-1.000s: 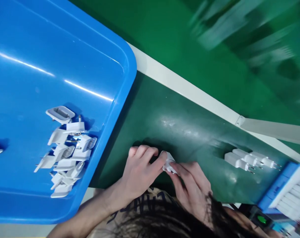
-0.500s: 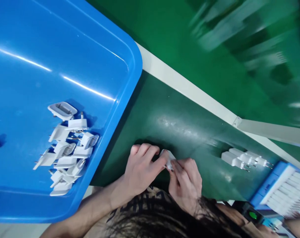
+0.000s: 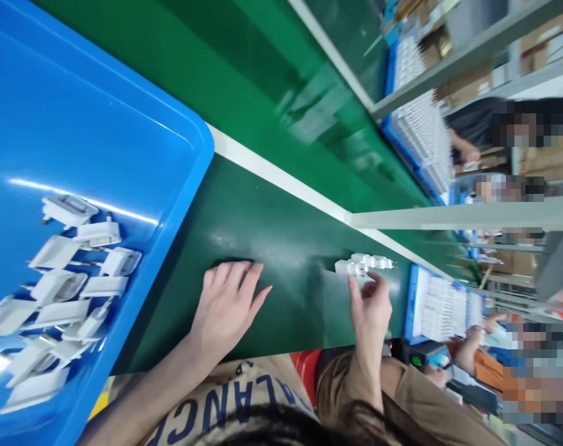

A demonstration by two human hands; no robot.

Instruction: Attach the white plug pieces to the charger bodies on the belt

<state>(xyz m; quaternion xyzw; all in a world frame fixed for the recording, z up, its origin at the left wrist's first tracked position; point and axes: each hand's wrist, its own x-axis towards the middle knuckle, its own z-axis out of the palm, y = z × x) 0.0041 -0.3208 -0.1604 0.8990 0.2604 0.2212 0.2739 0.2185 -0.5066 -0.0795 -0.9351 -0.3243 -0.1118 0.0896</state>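
Observation:
White plug adapters [image 3: 61, 285] lie heaped in the blue tray [image 3: 201, 137] on the left. My left hand [image 3: 230, 300] rests over the dark green table [image 3: 272, 248], its fingers spread and nothing in them. Farther right, my right hand [image 3: 370, 303] is beside a small group of white plugs [image 3: 361, 263], with its thumb and forefinger apart. One fingertip overlaps the edge of the nearest plug, and whether it touches is unclear. The other fingers of that hand are curled and partly hidden.
A pale metal rail [image 3: 281, 186] runs along the table's back edge and meets a post [image 3: 448, 215]. Blue trays of white plugs stand at the right [image 3: 436, 303] and beyond the rail [image 3: 418, 118]. Several people are at the right.
The white plug is no longer between my hands. My right hand has moved right to the plug group, and my left hand has opened flat. The view has swung right.

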